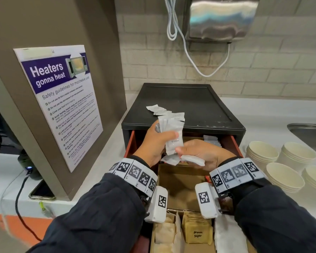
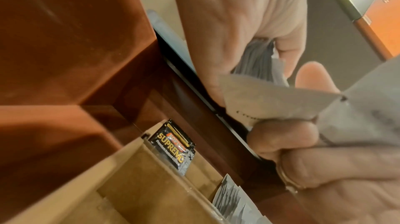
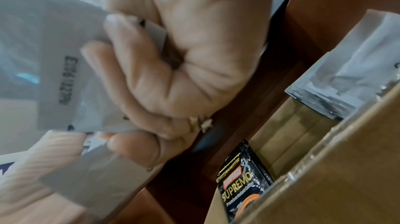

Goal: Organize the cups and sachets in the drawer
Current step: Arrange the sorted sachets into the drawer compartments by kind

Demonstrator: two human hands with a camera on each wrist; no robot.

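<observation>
My left hand [image 1: 167, 136] grips an upright stack of white creamer sachets [image 1: 171, 128] over the open drawer [image 1: 130, 143]. My right hand [image 1: 181, 152] pinches the lower edge of the front sachet and holds a few more white sachets [image 1: 192, 159] flat in its fingers. The left wrist view shows curled fingers [image 2: 281, 135] on a white sachet [image 2: 270, 101]. Loose white sachets [image 1: 156, 108] lie on the black cabinet top [image 1: 199, 103]. Stacks of paper cups [image 1: 261, 154] stand on the counter to the right.
Cardboard dividers [image 1: 179, 179] split the drawer; brown sugar sachets [image 1: 197, 232] fill a near section, black coffee sachets [image 2: 173, 147] and grey sachets [image 1: 212, 140] sit at the back. A sink edge [image 1: 308, 130] is far right, a phone [image 1: 42, 192] on the left ledge.
</observation>
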